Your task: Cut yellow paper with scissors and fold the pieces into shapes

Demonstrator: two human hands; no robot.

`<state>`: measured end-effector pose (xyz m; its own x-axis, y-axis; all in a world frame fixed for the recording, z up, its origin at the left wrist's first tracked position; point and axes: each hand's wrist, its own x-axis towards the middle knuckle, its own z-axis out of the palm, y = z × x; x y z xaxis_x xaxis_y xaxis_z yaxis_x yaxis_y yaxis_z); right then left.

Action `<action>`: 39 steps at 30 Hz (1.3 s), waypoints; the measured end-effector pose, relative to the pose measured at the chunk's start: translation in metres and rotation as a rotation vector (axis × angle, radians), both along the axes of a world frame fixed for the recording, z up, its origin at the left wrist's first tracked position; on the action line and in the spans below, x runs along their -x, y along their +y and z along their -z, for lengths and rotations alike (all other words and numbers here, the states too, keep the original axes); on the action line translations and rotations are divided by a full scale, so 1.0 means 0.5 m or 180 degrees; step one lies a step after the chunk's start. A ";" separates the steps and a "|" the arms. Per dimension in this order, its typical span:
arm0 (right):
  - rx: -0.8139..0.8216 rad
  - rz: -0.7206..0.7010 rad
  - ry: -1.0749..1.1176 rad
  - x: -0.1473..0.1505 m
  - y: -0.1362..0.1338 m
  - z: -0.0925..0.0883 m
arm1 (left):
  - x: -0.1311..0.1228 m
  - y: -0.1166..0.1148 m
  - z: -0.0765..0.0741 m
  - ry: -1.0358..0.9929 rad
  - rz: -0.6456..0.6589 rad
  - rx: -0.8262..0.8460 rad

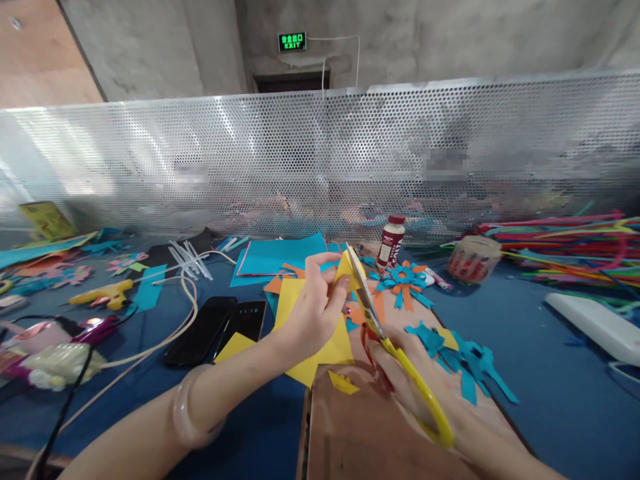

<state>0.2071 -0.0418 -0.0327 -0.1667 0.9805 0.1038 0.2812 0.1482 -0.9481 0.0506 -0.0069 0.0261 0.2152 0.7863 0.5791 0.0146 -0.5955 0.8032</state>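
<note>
My left hand (pixel 315 307) pinches a small folded piece of yellow paper (pixel 344 268) between thumb and fingers. Closed around the handles of a pair of scissors (pixel 369 303), one yellow and one red, is my right hand (pixel 407 370). The blades point up and away, right against the yellow paper; whether they are parted is hard to make out. Below my left hand lies a larger yellow sheet (pixel 320 360). A yellow scrap (pixel 343 382) rests on the brown board (pixel 360 433) beneath my hands. Blue paper strips (pixel 470 360) spread out to the right of the scissors.
Two phones (pixel 200 333) lie left of my hands, near a yellow glue gun (pixel 103 295). Blue sheets (pixel 280 257), a red-capped bottle (pixel 391 241), a blue-and-orange paper flower (pixel 404 280) and a tape roll (pixel 474 259) lie beyond. A perforated metal panel (pixel 280 160) borders the table.
</note>
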 end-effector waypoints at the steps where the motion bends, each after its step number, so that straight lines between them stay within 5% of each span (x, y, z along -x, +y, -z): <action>1: 0.0029 -0.0021 0.0000 0.000 -0.001 -0.001 | 0.000 0.000 0.000 0.0005 0.0001 0.0005; 20: 0.0036 -0.0167 -0.0302 -0.004 -0.005 -0.014 | 0.004 0.003 0.001 0.0210 -0.0171 -0.0008; 29: -0.0294 0.0117 -0.0632 0.002 -0.012 -0.040 | 0.004 0.006 0.003 0.0211 -0.0161 -0.0065; 39: -0.0366 -0.0032 -0.0686 -0.003 -0.005 -0.011 | 0.003 0.001 -0.004 0.0088 -0.0304 0.0162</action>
